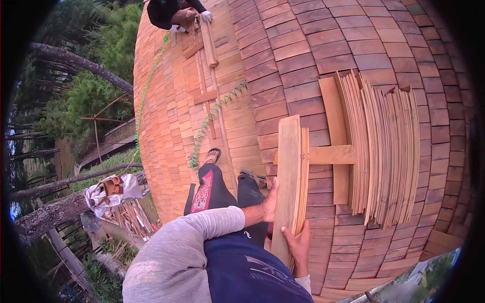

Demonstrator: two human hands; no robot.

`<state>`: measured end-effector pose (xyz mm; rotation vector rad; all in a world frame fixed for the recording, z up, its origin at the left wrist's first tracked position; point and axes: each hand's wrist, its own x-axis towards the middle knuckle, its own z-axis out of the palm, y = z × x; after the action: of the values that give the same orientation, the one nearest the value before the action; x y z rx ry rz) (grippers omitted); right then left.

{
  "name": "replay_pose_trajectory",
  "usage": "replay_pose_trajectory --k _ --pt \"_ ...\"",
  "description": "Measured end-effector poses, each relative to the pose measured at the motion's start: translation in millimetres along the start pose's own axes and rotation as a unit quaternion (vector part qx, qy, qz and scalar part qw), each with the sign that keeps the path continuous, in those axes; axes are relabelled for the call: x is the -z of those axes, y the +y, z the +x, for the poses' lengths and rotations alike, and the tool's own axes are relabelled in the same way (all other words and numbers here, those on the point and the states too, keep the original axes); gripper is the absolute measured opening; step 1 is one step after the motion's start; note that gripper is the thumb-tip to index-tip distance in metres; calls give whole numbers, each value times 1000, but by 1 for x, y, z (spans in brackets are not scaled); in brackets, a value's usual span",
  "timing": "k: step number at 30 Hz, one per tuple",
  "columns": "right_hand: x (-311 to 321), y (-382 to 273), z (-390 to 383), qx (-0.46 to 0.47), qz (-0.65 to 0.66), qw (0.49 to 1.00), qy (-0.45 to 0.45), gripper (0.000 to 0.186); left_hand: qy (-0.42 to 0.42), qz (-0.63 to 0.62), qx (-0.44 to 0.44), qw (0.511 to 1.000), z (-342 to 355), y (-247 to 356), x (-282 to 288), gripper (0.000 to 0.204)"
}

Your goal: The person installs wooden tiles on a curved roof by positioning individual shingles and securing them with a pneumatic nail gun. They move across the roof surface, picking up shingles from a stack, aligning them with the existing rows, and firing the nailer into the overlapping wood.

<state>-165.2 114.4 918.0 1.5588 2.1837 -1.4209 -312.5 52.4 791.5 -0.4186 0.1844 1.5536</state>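
Observation:
A short stack of long pale wooden boards (289, 151) lies upright in the picture in front of my body. My left hand (265, 202) grips its left side, fingers partly hidden behind it, and my right hand (297, 245) holds it lower down on the right, thumb along the edge. Just right of these boards, a large fanned pile of thin wooden shingles (384, 151) rests on the roof, with a short crosswise board (326, 154) reaching from it toward the boards in my hands.
The shingled roof (313, 40) curves around me. A co-worker (166, 12) crouches at the top beside long battens (207, 40). Green coiled hoses (220, 106) cross near my sandalled feet (212, 156). Left, beyond the roof edge, are trees (91, 60) and a white sack (96, 197).

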Motion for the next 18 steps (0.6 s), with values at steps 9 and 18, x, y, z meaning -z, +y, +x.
replay_pose_trajectory --k 9,18 --pt "-65 4 86 113 -65 991 21 82 23 58 31 998 55 98 71 110" --pt "-130 59 67 25 0 999 40 89 -179 100 -89 975 -68 261 193 27"
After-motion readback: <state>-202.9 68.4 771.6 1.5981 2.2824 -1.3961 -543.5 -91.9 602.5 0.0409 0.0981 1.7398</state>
